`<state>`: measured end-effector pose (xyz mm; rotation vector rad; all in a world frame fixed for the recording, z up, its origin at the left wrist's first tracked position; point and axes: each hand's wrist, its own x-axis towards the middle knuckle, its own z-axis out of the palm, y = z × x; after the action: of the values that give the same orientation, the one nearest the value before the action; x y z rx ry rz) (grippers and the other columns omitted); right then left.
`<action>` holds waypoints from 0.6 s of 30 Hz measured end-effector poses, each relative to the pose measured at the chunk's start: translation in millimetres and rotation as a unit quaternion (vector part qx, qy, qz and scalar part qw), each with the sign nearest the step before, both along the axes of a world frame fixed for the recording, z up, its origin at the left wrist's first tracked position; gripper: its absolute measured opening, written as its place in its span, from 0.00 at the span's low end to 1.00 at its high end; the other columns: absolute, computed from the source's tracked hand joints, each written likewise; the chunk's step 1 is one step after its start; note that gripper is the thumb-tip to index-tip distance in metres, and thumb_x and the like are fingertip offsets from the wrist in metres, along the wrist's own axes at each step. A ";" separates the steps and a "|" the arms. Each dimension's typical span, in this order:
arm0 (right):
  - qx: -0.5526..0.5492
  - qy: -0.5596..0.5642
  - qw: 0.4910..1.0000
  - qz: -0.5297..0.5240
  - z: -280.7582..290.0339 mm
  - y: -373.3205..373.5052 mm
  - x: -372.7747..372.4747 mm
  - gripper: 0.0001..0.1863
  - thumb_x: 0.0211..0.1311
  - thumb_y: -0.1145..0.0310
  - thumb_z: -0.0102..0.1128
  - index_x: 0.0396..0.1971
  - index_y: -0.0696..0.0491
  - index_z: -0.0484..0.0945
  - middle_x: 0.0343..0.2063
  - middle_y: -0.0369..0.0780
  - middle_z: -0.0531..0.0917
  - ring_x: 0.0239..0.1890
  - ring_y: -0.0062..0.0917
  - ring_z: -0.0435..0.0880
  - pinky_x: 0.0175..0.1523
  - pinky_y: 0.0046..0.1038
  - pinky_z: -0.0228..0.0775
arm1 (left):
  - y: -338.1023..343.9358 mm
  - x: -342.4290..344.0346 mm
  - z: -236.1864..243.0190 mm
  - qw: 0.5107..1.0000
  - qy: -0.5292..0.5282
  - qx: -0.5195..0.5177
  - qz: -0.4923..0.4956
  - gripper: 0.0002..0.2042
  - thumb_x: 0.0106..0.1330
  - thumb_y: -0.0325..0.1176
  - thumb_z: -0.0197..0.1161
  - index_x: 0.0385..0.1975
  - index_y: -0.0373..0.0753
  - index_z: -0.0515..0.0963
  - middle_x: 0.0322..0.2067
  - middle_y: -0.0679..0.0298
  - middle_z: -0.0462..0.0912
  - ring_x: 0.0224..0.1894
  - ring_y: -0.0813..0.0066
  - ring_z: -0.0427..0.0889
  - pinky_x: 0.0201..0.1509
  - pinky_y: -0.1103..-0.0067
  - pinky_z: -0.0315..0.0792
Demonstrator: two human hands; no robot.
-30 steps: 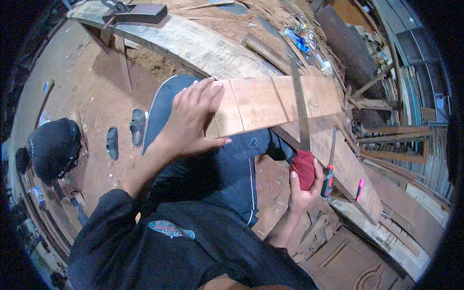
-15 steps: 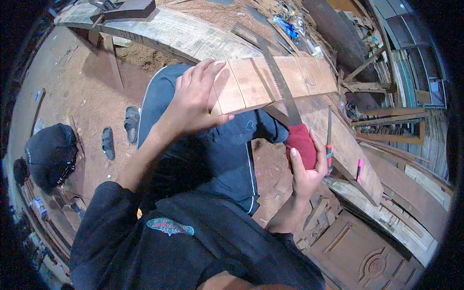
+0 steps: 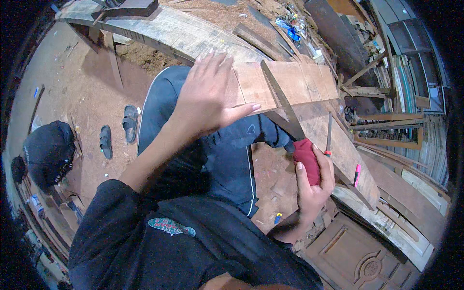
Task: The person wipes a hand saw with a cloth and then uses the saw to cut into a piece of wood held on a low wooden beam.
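Note:
A pale wooden board [image 3: 313, 83] with several lines drawn across it lies over my raised knee and a longer plank [image 3: 316, 123]. Across it slants a handsaw [image 3: 284, 102], teeth toward the left, its tip near the board's far edge. My right hand [image 3: 316, 181] is closed round the saw's red cloth-wrapped handle [image 3: 307, 157]. Toward the board's left end, my left hand [image 3: 209, 94] presses down with fingers over the top and thumb along the near edge. The hand hides that end. Whether the teeth sit in a cut, I cannot tell.
A slim tool with a red handle [image 3: 329, 140] and a pink marker [image 3: 357, 175] lie on the plank. A hand plane [image 3: 128, 8] rests on the far bench. Sandals [image 3: 129, 123] and a black bundle [image 3: 50, 152] are at left, a carved wooden panel [image 3: 333, 244] at lower right.
The saw has come back toward me, down and right, with my right hand. My left hand has slid right over the board, fingers flatter on it. A small yellow-blue thing now shows on the floor.

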<state>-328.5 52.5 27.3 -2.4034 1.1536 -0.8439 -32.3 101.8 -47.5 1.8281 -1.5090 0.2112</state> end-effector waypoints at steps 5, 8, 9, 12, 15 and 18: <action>0.001 0.005 1.000 0.012 8.4 1.8 1.8 0.26 0.51 0.80 0.71 0.54 0.57 0.84 0.40 0.46 0.84 0.42 0.35 0.84 0.52 0.33 0.75 | -13.7 -14.1 -3.8 0.998 -0.026 0.055 0.024 0.48 0.54 0.62 0.73 0.63 0.25 0.71 0.63 0.42 0.74 0.68 0.43 0.69 0.75 0.56 0.58; 0.009 -0.001 1.000 0.004 4.9 0.8 2.3 0.26 0.51 0.80 0.71 0.54 0.57 0.84 0.40 0.46 0.84 0.42 0.34 0.84 0.51 0.32 0.75 | -13.1 -12.7 -7.2 0.999 -0.024 0.020 0.011 0.47 0.54 0.62 0.73 0.62 0.25 0.72 0.62 0.43 0.75 0.66 0.45 0.71 0.73 0.56 0.59; 0.012 -0.006 1.000 0.002 2.7 -0.2 4.0 0.26 0.51 0.80 0.71 0.54 0.56 0.84 0.40 0.46 0.84 0.42 0.34 0.84 0.51 0.32 0.75 | -13.0 -11.6 -6.9 0.999 -0.024 0.019 0.008 0.47 0.54 0.62 0.73 0.62 0.25 0.72 0.61 0.43 0.75 0.66 0.46 0.72 0.72 0.56 0.60; 0.022 -0.016 1.000 0.005 0.7 -0.6 10.8 0.26 0.51 0.80 0.70 0.54 0.56 0.84 0.41 0.46 0.84 0.42 0.34 0.84 0.51 0.32 0.75 | -13.2 -10.2 -7.0 0.999 -0.030 0.021 0.002 0.49 0.53 0.64 0.72 0.62 0.24 0.72 0.60 0.43 0.76 0.64 0.47 0.73 0.71 0.56 0.61; 0.006 0.000 1.000 0.006 4.8 -0.2 13.5 0.26 0.51 0.80 0.70 0.54 0.56 0.84 0.41 0.46 0.84 0.41 0.34 0.84 0.50 0.33 0.75 | -11.2 -10.4 0.0 0.999 -0.023 0.044 -0.006 0.52 0.50 0.66 0.72 0.63 0.23 0.71 0.60 0.42 0.75 0.65 0.46 0.72 0.71 0.56 0.60; -0.005 0.010 1.000 0.014 7.2 -1.6 8.6 0.25 0.51 0.80 0.70 0.54 0.56 0.84 0.40 0.46 0.84 0.41 0.34 0.84 0.50 0.33 0.75 | -9.4 -10.7 2.4 0.997 -0.029 0.069 -0.010 0.55 0.48 0.69 0.71 0.64 0.22 0.69 0.62 0.41 0.73 0.66 0.45 0.70 0.72 0.55 0.59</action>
<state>-319.9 51.0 34.5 -2.4356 1.1224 -0.8213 -42.9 92.4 -45.1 1.9279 -1.6167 0.1534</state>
